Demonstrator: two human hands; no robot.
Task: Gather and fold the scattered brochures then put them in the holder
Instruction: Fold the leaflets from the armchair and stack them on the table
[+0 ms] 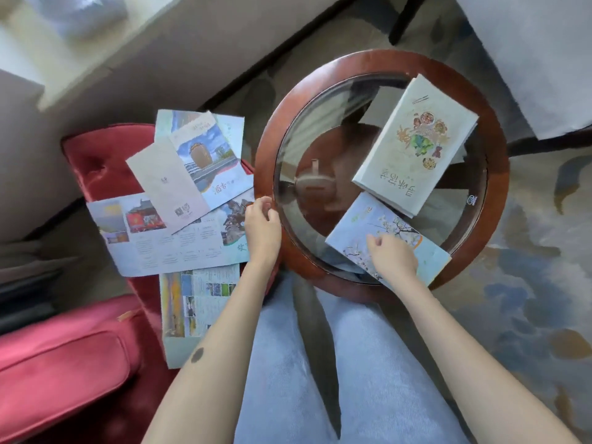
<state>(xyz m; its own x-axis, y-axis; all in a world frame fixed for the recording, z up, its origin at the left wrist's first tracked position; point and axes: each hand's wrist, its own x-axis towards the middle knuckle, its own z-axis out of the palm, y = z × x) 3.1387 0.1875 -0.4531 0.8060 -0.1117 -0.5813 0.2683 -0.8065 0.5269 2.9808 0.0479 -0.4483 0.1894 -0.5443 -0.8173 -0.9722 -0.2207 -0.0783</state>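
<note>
Blossom brochure [400, 238] under loosely curled right hand [392, 259], left hand [262, 227] empty, fingers half-bent.

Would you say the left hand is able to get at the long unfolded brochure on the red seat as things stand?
Probably yes. The left hand hovers at the right end of the long unfolded brochure, with nothing between them. A cream leaflet overlaps its upper edge, so lifting may drag that along.
</note>
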